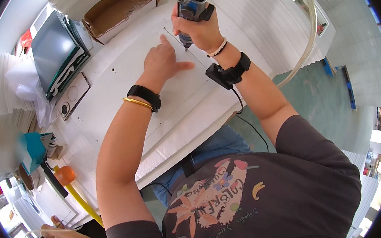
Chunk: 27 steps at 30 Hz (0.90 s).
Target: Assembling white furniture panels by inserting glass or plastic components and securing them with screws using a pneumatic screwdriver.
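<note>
Smooth, flat white panel (pixel 119 91); rounded blue-grey driver (pixel 192 5), tip down at it, gripped in my right hand (pixel 201 30); my left hand (pixel 161 62), thumb and forefinger spread, lies on the panel.

A power driver (pixel 192 8) is sitting in the right hand (pixel 202 30) above a panel (pixel 123 91) lying on a worktable (pixel 192 135), the left hand (pixel 160 63) resting on the panel to the tool's left. A cardboard box (pixel 118 13) is standing behind the hands. On the left, folders (pixel 55 49) are lying beyond a phone (pixel 74 96), with a mallet (pixel 65 175) lying nearer. A hose (pixel 311 20) is arching along the right side.
</note>
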Tool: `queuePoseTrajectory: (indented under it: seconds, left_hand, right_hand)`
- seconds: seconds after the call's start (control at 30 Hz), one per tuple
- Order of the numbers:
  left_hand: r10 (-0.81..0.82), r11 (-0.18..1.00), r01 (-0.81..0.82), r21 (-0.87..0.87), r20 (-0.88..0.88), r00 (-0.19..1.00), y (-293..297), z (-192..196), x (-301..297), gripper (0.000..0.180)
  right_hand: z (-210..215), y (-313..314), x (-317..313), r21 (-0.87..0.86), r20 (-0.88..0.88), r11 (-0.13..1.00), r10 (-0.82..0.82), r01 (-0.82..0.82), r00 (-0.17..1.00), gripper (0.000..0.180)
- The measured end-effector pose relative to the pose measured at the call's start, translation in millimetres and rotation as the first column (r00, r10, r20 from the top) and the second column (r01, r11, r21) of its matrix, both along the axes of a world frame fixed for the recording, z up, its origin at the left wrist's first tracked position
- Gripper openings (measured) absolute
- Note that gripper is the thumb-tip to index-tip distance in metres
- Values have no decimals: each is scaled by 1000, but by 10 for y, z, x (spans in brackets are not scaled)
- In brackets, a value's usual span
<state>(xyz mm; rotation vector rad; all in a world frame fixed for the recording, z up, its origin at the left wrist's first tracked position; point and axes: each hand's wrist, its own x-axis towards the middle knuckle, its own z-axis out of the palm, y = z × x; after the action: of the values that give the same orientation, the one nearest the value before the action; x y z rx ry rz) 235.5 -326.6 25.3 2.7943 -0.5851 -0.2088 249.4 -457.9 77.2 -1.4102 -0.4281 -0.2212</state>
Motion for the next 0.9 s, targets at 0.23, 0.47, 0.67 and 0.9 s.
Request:
queuePoseTrajectory:
  seconds: [0.23,0.47,0.67,0.9]
  left_hand:
    - [61,996,-60,-60,8,998,135,-13,-34,114]
    - [137,924,-85,-373,116,984,362,-256,-24,50]
    - [198,123,-310,-943,-283,938,802,1603,-1467,40]
    - [-738,202,-108,973,224,637,1301,2946,-3080,20]
  right_hand:
    - [8,24,91,92,-18,992,88,-86,996,11]
    - [298,-132,-335,-12,98,968,250,-250,963,21]
    - [562,-115,-888,148,251,889,390,-433,886,24]
    - [714,352,-1397,194,185,796,544,-573,818,22]
